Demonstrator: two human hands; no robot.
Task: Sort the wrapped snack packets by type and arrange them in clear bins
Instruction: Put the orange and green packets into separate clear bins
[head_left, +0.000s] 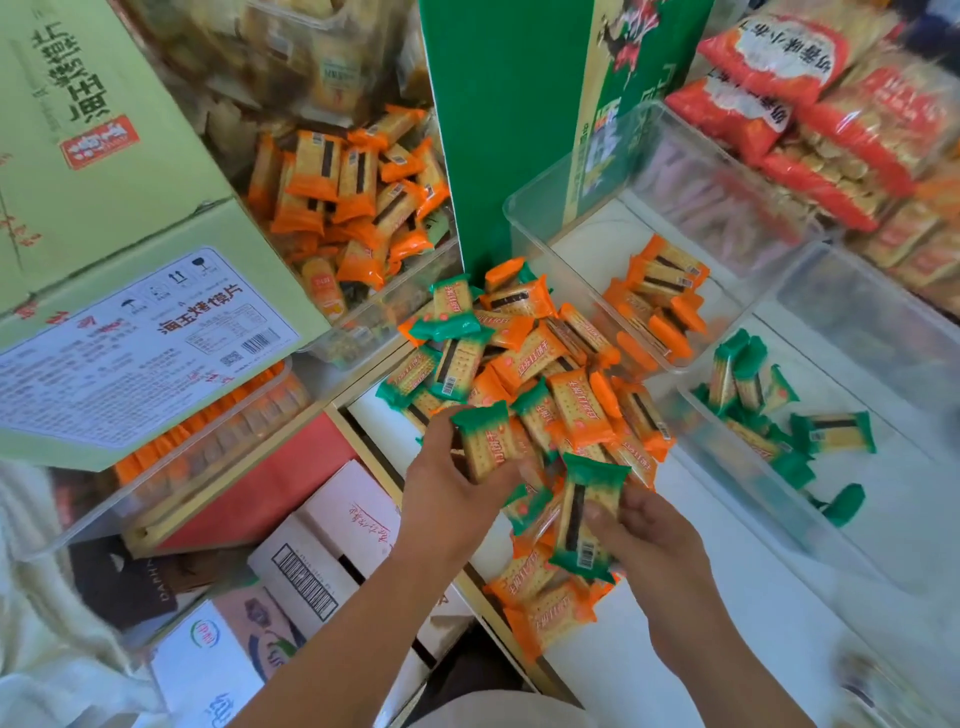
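Risk first: we judge the glossy film wrappers slick, so either held packet could slide out on the carry. The mixed pile of orange-ended and green-ended snack packets also spills to the near edge of the white tabletop, where a nudge from a wrist could tip the lowest ones onto the cardboard cartons below. A mis-sort is possible too, since both kinds share the same flat, rectangular cracker shape and differ only in end colour. The left hand curls its fingers round one green-ended packet, lifted just over the pile's near side. The right hand pinches a second green-ended packet between thumb and fingers, barcode side up, a dark filling stripe showing through the clear window. Both packets are crimped and saw-toothed at the ends — light, crinkly, easy to crush. To the right sits the clear hard-plastic bin of green packets, loosely filled; behind it is the clear bin of orange packets. Their walls are smooth, glare-prone and partly blurred here.
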